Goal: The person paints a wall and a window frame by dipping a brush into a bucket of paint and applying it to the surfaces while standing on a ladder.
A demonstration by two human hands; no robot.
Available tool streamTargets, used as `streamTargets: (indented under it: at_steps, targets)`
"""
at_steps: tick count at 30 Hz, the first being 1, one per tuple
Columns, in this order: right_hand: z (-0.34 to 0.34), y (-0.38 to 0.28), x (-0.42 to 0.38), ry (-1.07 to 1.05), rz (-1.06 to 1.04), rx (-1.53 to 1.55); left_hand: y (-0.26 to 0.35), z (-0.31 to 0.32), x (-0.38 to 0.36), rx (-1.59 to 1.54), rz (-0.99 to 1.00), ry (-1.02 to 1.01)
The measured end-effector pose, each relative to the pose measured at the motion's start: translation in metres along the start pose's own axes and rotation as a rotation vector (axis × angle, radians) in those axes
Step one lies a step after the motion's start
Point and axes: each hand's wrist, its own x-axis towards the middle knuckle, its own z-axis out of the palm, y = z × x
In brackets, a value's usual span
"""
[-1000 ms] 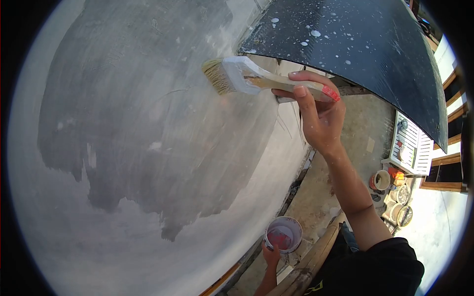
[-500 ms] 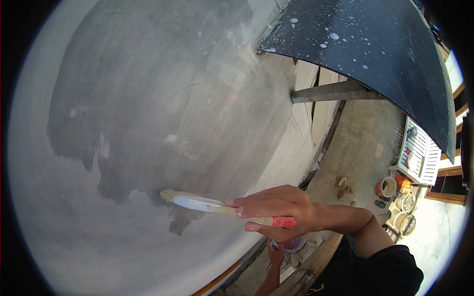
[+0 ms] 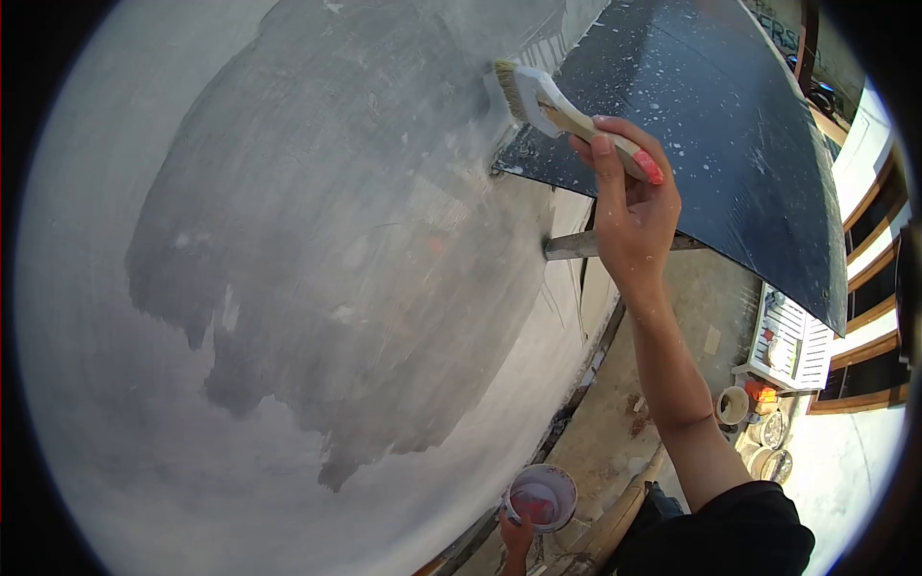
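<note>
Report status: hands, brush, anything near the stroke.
Right hand shut on paintbrush, bristles at wall top. Left hand holds paint cup low. Black awning right beside the bristles.

Wide paintbrush (image 3: 552,106), pale bristles at wall's top, red-tipped handle, small white cup (image 3: 541,497) low

Right hand (image 3: 634,206) raised in a closed grip; left hand (image 3: 516,534) low, clasped.

Wall (image 3: 288,288) fills the left. Brush (image 3: 547,101) up high against it, below the roof panel (image 3: 711,125). Cup (image 3: 540,497) low down, right of the wall; pots (image 3: 735,405) farther right on the floor (image 3: 663,317).
</note>
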Motion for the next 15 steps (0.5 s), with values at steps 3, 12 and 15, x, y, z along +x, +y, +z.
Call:
streamTargets:
  at_steps: [3, 12, 15]
  targets:
    - [0.012, 0.005, -0.004, -0.006, -0.04, -0.068, -0.014, 0.006, 0.007, 0.013, 0.007, 0.007]
    - [-0.006, -0.055, -0.073, -0.465, 0.033, 0.271, -0.021, 0.008, 0.006, -0.004, -0.009, -0.009]
    - [-0.005, -0.049, -0.04, -0.399, 0.293, 0.432, -0.023, 0.01, 0.006, 0.048, 0.035, 0.029]
